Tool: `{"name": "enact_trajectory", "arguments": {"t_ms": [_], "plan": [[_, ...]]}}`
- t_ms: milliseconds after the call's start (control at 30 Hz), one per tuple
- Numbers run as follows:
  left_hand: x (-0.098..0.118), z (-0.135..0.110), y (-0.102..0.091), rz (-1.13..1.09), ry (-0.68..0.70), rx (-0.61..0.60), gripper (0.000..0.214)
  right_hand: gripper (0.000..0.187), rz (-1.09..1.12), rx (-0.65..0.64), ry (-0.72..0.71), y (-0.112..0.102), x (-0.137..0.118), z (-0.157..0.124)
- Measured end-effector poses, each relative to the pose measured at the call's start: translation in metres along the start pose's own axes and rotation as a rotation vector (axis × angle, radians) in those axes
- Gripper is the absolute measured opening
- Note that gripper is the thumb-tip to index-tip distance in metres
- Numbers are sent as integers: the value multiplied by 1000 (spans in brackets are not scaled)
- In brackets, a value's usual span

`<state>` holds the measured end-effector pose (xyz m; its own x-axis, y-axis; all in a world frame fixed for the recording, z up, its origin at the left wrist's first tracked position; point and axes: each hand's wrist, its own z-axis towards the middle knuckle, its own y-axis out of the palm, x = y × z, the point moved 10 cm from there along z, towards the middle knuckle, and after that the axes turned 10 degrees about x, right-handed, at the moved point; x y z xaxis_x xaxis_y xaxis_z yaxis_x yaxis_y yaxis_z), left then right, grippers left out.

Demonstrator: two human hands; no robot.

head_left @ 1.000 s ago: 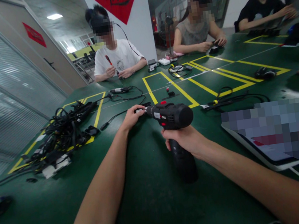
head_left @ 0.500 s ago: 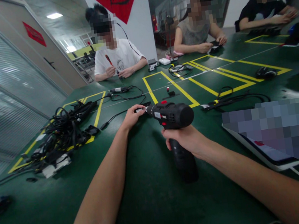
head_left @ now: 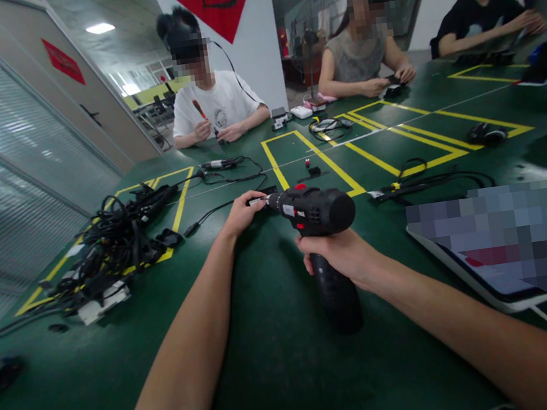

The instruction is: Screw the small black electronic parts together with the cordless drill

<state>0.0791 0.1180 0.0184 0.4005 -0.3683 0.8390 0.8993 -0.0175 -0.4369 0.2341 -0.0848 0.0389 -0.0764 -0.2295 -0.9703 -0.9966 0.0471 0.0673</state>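
Note:
In my right hand (head_left: 333,251) is a black cordless drill (head_left: 312,212) with red buttons, held by its grip and pointing left and away from me. My left hand (head_left: 243,213) pinches a small black piece with a pale label (head_left: 255,201) against the green table. The drill's tip meets this piece beside my fingertips; the exact contact point is too small to make out. A black cable (head_left: 209,215) runs left from near my left hand. Just beyond the drill lie a small black part (head_left: 315,171) and a tiny red item (head_left: 307,163).
A tangled heap of black cables (head_left: 126,231) fills the taped area at left. On the right are a tablet-like device (head_left: 492,297) with a white cord, more cables (head_left: 431,181) and a black mouse-like object (head_left: 486,134). Several people sit around the table, one holding a screwdriver (head_left: 199,109).
My hands, the drill and the labelled piece stay in place. Across the table, the person in the grey top has shifted their hands and the small dark object slightly.

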Motion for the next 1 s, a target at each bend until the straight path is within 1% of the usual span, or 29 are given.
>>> {"name": "enact_trajectory", "arguments": {"t_ms": [200, 367, 533, 700, 1000], "plan": [[2, -1, 0, 2, 2, 4, 33, 11, 3, 3, 4, 0, -1, 0], [7, -2, 0, 30, 17, 2, 33, 10, 15, 13, 11, 0, 1, 0], [7, -3, 0, 10, 14, 0, 34, 10, 6, 16, 24, -1, 3, 1], [9, -4, -1, 35, -1, 5, 34, 12, 12, 8, 9, -1, 1, 0], [11, -4, -1, 32, 16, 11, 32, 12, 26, 3, 13, 0, 2, 1]]}}
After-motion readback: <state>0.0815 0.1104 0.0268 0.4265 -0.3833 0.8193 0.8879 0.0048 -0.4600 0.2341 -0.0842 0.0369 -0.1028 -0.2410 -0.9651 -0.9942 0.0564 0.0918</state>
